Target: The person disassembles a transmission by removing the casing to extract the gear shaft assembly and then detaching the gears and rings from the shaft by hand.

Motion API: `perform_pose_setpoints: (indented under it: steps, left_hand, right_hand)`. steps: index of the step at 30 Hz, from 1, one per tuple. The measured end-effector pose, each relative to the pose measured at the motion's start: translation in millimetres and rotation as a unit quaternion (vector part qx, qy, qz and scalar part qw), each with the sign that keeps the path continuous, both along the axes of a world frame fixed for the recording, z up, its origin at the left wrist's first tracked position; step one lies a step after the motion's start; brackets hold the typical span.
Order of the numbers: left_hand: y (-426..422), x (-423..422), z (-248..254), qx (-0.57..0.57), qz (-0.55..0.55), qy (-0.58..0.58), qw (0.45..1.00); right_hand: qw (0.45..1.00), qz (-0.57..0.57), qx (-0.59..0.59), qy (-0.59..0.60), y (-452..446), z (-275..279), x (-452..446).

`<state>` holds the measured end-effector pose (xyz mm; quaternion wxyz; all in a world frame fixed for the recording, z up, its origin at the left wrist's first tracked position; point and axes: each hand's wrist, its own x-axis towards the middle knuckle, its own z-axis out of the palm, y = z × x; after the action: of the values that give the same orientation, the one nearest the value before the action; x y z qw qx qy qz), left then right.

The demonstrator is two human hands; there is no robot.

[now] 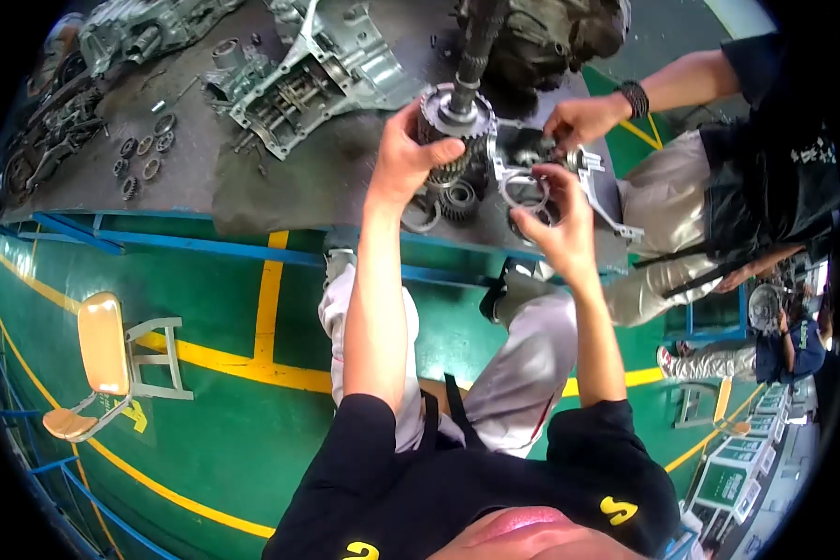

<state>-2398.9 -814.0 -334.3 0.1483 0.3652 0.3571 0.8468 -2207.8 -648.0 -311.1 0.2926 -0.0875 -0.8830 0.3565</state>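
My left hand (409, 157) is wrapped round a gear shaft (455, 131) that stands upright at the table's near edge, my thumb lying across a toothed gear. Close by, my right hand (567, 222) has its thumb and fingers curled about a thin metal ring (525, 193). That ring is in front of an open metal housing (509, 149), and whether it touches the housing I cannot tell. Beside the shaft's foot lie a bearing (458, 200) and a pale ring (422, 215). A co-worker's hand (583, 121) reaches into the housing from the right.
A gearbox case (313, 93) rests on the worktable (182, 191), with several small gears (146, 146) to its left. A dark, dirty casing (560, 42) stands at the back. Behind me on the green floor are a chair (103, 345) and, farther right, another person (784, 350).
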Motion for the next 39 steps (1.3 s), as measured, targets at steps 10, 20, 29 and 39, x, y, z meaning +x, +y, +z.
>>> perform_pose_setpoints:
  steps: [10, 20, 29, 39]
  left_hand:
    - [-1, 6, -1, 0.008, -0.011, 0.014, 1.0]
    - [-7, 10, 3, 0.002, -0.024, -0.002, 1.0]
    - [-4, 11, -1, 0.006, -0.04, 0.011, 0.999]
    - [-4, 6, -10, 0.007, -0.07, -0.013, 0.997]
  right_hand:
    - [0.974, -0.024, 0.182, -0.131, 28, -61, 16]
    - [0.939, -0.157, 0.099, -0.291, 49, -64, 33]
    - [0.998, 0.006, 0.06, -0.027, -17, 31, 41]
    - [0.929, 0.202, 0.129, 0.283, -39, 193, -35]
